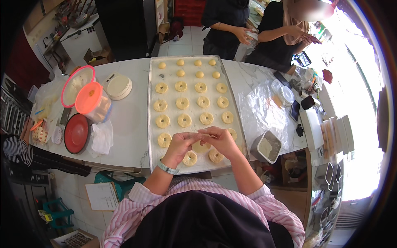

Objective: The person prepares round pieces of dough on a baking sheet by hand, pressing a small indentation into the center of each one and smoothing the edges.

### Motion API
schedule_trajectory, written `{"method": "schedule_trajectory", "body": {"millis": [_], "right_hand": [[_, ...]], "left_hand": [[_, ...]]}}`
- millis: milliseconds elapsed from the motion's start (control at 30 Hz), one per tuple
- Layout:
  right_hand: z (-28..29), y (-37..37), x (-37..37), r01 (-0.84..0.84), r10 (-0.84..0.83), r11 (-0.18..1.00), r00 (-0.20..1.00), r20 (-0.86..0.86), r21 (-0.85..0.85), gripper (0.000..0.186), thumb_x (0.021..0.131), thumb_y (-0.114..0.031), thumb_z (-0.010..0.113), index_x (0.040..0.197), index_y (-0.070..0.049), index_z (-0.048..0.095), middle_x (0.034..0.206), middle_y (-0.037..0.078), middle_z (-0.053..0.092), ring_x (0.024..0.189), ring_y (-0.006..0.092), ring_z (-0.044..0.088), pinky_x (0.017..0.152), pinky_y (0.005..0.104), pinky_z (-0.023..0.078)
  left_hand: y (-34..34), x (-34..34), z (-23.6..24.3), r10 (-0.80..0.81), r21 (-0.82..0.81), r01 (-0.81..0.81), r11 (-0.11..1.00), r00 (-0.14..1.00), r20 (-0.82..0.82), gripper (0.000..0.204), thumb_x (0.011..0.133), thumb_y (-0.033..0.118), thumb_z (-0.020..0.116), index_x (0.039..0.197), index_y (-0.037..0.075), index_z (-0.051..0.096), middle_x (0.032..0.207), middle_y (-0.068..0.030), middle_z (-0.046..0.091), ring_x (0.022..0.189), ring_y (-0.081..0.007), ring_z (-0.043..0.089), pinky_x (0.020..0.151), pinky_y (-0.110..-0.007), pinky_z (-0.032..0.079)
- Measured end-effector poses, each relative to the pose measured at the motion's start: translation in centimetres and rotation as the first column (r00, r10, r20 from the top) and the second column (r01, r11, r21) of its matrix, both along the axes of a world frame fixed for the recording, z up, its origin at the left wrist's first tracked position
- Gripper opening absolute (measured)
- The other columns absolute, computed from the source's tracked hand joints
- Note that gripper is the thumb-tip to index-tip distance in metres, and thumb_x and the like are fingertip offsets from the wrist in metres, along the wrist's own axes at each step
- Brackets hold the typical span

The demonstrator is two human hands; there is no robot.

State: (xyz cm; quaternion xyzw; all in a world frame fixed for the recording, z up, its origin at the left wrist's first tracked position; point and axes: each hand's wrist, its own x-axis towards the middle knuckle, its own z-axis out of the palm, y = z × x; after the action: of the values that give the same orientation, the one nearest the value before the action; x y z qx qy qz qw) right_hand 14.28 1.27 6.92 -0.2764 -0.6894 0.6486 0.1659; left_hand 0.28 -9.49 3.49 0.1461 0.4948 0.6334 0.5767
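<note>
Black cloth (202,219) and pink-striped sleeves (122,217) lie nearest; left hand (182,145) and right hand (221,141) meet over dough rings (187,122) on a tray (170,72).

Fingers of both hands are drawn narrow, tips together, above the tray's near end; I cannot tell whether they grip dough; the rings sit apart in rows, small dough balls (199,75) toward the far end; lines on the clipboard sheet (102,195) are too small to read; the tray spans nearly from the person's body to the table's far edge; leftward, white tabletop (129,120) stretches between it and the cream scale (117,86); rightward, clear plastic (262,108) lies just beside it, a metal tin (256,153) near its near corner.
</note>
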Motion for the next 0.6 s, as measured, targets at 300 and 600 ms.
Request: {"method": "schedule_trajectory", "body": {"millis": [300,600], "right_hand": [[-0.4,0.6,0.7,-0.017,0.017,1.0,1.0,0.024,-0.023,0.03,0.083,-0.012,0.065,0.108,0.003,0.063,0.088,0.007,0.067,0.082,0.0081,0.059,0.075,0.0238,0.046],[0.2,1.4,0.3,-0.062,0.063,0.998,0.995,0.083,-0.007,0.037,0.083,-0.013,0.066,0.116,0.003,0.059,0.094,0.005,0.065,0.085,0.0073,0.058,0.076,0.0229,0.046]], "left_hand": [[0.4,0.4,0.5,-0.024,0.031,0.022,0.999,0.996,0.08,0.026,0.084,0.015,0.066,0.099,-0.006,0.063,0.087,-0.0101,0.066,0.078,-0.0139,0.063,0.065,-0.023,0.051],[0.9,-0.2,0.1,-0.046,-0.008,0.047,0.999,0.997,0.069,0.027,0.084,0.016,0.066,0.101,-0.004,0.063,0.089,-0.0086,0.066,0.081,-0.0146,0.064,0.072,-0.025,0.052]]}}
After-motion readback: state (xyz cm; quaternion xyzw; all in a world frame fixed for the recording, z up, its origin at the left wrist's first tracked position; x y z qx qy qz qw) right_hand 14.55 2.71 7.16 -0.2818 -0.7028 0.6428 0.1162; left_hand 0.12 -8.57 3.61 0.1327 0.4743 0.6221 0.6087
